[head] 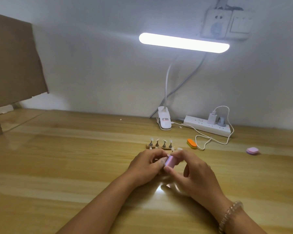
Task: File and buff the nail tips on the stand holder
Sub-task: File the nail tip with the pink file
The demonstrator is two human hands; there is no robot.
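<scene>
A wooden stand holder lies on the table just beyond my hands, with several metal pegs carrying pale nail tips. My right hand pinches a small pink buffer block between thumb and fingers. My left hand is curled beside it, fingertips against the block; a small nail tip seems pinched there, mostly hidden by the fingers. Both hands meet close in front of the holder's right end.
An orange buffer lies right of the holder, and a pink-purple buffer sits further right. A clip lamp base, power strip and white cable lie behind. Cardboard stands at the left.
</scene>
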